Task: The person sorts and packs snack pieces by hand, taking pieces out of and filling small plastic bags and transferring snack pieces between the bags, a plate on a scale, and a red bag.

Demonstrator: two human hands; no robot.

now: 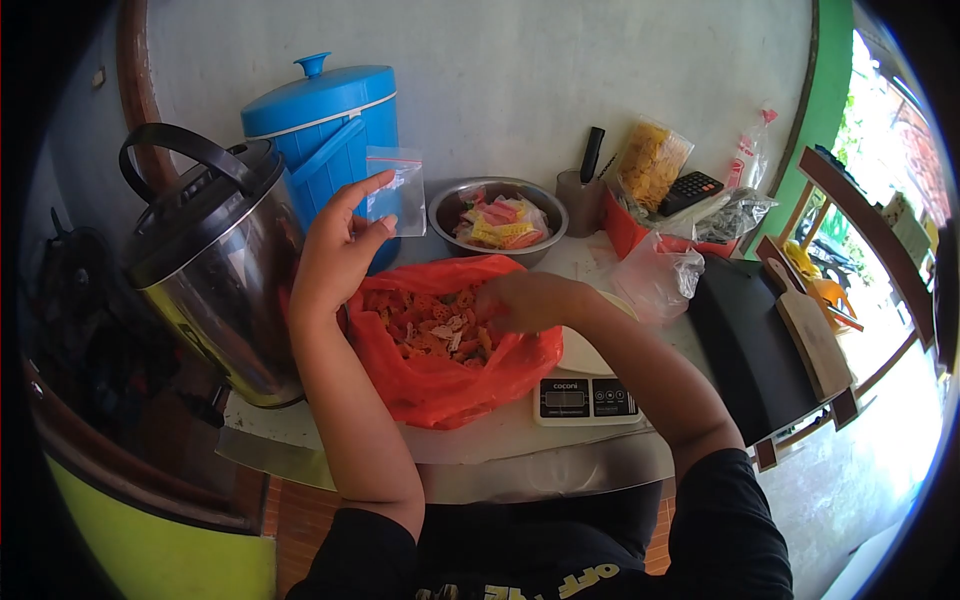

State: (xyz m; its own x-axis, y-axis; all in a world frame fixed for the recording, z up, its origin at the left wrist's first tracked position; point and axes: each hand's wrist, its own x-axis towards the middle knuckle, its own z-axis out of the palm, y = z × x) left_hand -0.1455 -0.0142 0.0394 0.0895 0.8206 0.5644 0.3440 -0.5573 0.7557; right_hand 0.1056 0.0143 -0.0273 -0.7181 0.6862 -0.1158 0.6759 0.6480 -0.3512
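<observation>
Raised above the left part of the red plastic bag [440, 395], my left hand [340, 245] pinches a small clear zip bag [405, 200] between thumb and finger. The red bag lies open on the table and holds orange and pale dry pieces [425, 325]. My right hand [525, 303] reaches into the right side of the red bag, its fingers down among the pieces, and their tips are hidden. Right of the red bag is a white kitchen scale [587, 400], partly under my right forearm.
Behind stand a steel bowl [440, 215] of packets, a blue lidded container [320, 100] and a cup [580, 205]. A large steel pot [225, 300] is at the left. A red box [622, 228] with a calculator [690, 192] sits back right, beside a black case [750, 340].
</observation>
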